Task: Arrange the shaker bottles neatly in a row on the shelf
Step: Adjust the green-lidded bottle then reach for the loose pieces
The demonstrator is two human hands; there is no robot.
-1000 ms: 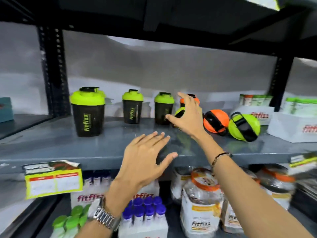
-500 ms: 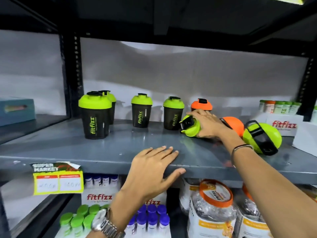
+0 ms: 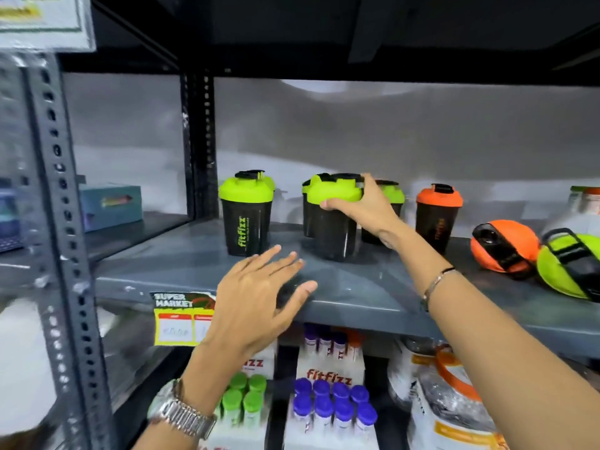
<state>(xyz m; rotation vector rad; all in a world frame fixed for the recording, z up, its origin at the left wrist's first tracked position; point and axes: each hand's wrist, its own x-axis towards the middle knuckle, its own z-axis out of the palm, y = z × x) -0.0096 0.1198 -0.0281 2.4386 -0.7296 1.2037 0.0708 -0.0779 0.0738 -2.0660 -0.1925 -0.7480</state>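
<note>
My right hand (image 3: 363,207) grips the green lid of a black shaker bottle (image 3: 331,219) that stands upright on the grey shelf (image 3: 357,287). To its left stands another green-lidded shaker (image 3: 245,216) marked fitfizz. Behind my hand two more green-lidded shakers are partly hidden, and an orange-lidded shaker (image 3: 438,214) stands to the right. An orange shaker (image 3: 501,246) and a green shaker (image 3: 568,264) lie on their sides at the far right. My left hand (image 3: 259,297) hovers open over the shelf's front edge.
A perforated metal upright (image 3: 61,222) stands at the left, with a teal box (image 3: 110,206) beyond it. A yellow price tag (image 3: 181,316) hangs on the shelf edge. Below are boxes of purple-capped (image 3: 334,404) and green-capped (image 3: 243,394) bottles and large jars (image 3: 448,401).
My right hand took the green shaker that lay on its side, stood it upright and carried it left, beside the front-left shaker. The view shifted right; my left hand stays near the edge.
</note>
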